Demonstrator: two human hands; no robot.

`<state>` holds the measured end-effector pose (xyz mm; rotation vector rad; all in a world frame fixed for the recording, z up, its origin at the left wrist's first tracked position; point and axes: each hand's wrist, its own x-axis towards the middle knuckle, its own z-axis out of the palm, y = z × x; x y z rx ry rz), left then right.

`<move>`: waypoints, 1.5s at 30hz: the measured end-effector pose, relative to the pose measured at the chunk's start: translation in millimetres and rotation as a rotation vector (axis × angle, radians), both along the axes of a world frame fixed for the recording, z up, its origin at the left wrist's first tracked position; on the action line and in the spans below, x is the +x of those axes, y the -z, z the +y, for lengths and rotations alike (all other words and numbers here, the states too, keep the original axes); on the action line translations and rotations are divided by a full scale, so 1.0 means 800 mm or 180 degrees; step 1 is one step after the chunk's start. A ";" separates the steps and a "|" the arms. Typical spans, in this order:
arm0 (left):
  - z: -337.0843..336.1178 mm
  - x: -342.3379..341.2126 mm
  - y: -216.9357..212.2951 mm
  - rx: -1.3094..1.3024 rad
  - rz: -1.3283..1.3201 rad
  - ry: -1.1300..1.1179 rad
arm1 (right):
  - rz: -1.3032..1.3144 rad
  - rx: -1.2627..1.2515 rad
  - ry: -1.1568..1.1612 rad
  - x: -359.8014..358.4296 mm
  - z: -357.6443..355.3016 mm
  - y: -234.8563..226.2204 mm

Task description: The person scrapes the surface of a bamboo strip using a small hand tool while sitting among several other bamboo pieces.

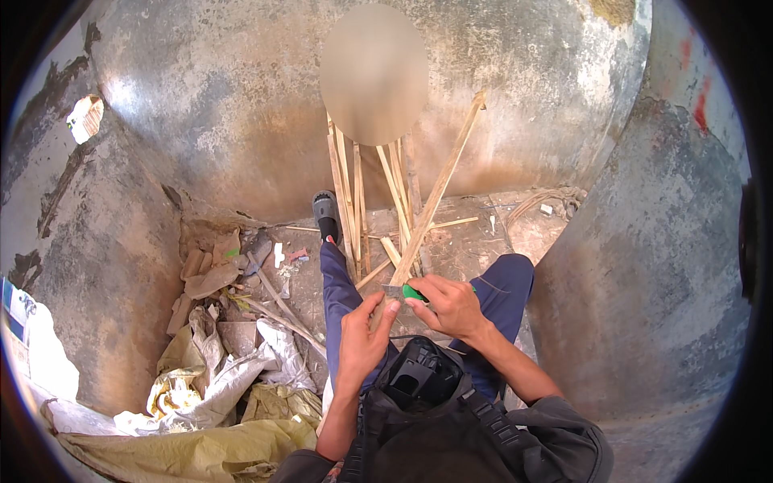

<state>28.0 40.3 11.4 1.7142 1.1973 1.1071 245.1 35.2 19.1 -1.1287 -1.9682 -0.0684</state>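
My right hand (452, 306) is closed round the green handle of a knife (411, 291). Its short grey blade points left, across a long pale wooden strip (439, 189). That strip slants from the far wall down toward my lap, and its near end appears pinched between the thumb and fingers of my left hand (364, 338). The two hands are close together above my thighs, and the exact spot where blade meets wood is too small to make out. Several more wooden strips (345, 193) lean against the far wall between my feet.
A curved, worn grey wall (241, 105) rises in front, with more wall (644, 266) on the right. At left lie crumpled sacks (209, 378), broken pieces (211, 278) and loose sticks (282, 302). A dark bag (419, 378) sits against my body. A blurred oval covers part of the far wall.
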 end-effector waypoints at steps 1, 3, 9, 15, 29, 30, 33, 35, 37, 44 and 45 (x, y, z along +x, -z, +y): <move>-0.002 0.000 -0.003 -0.0112 0.0027 -0.0013 | -0.0049 -0.0052 0.0018 0.001 -0.001 -0.001; -0.005 -0.001 -0.008 -0.0152 0.0055 -0.0038 | -0.0142 -0.0150 0.0047 0.001 -0.003 -0.003; -0.005 -0.001 -0.003 0.0007 -0.0059 -0.0077 | -0.0145 -0.0022 0.0067 0.001 0.002 -0.005; -0.009 -0.002 -0.012 -0.0112 0.0117 -0.0079 | -0.0263 0.0039 0.0099 0.004 0.004 -0.001; -0.042 -0.022 0.007 -0.0259 0.0222 0.0085 | 0.0007 -0.0274 0.1182 0.088 0.048 -0.005; -0.044 -0.025 0.015 -0.0264 0.0174 0.0114 | 0.0106 -0.0169 0.1003 0.097 0.050 -0.005; -0.045 -0.023 0.019 -0.0275 0.0082 0.0185 | 0.0126 -0.0149 0.1037 0.099 0.050 0.001; -0.045 -0.023 0.022 -0.0180 0.0028 0.0202 | 0.0232 -0.0212 0.1025 0.097 0.051 0.006; -0.042 -0.024 0.032 0.0015 -0.0034 0.0193 | 0.0366 -0.0342 0.1010 0.096 0.053 0.010; -0.047 -0.033 0.018 -0.0282 0.0230 0.0113 | 0.0158 -0.0093 0.0865 0.102 0.070 0.013; -0.047 -0.034 0.016 -0.0254 0.0240 0.0100 | 0.0144 -0.0115 0.0881 0.103 0.075 0.013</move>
